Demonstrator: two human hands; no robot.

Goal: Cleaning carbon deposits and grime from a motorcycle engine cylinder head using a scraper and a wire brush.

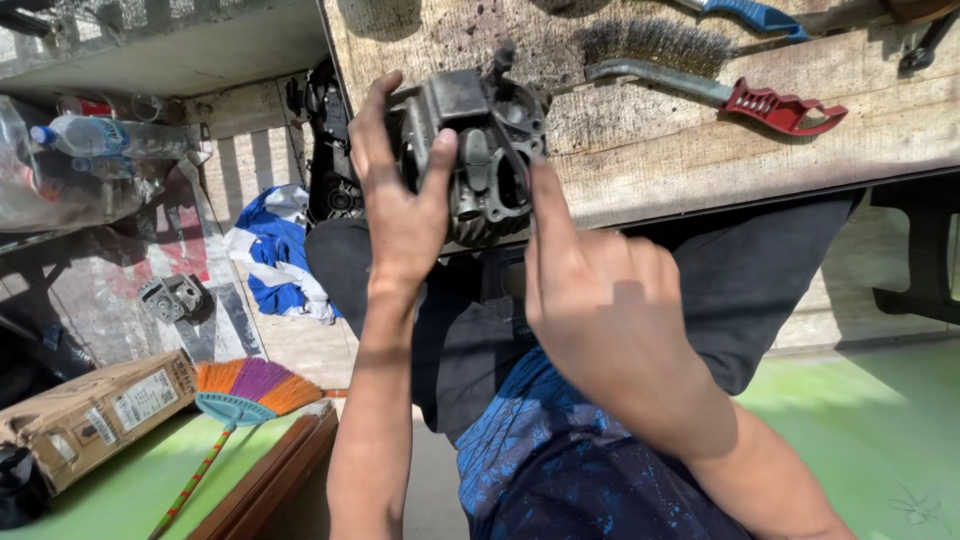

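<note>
My left hand (400, 200) grips the engine part (480, 150) mid-frame; right hand (600, 300), open, pokes it—it could slip off the worktop (700, 140) edge.

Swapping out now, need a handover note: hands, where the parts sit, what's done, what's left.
Left hand: grips the grey metal engine part from its left side, thumb across the front, holding it up at the edge of the wooden bench.
Right hand: holds nothing, index finger touching the part's right side.
On the bench: wire brush with red handle, blue-handled tool.
On the floor to the left: a small grey metal piece, blue-white cloth.
Done: part picked up.
Left: brush and tools lie untouched; the part's condition cannot be judged.
</note>
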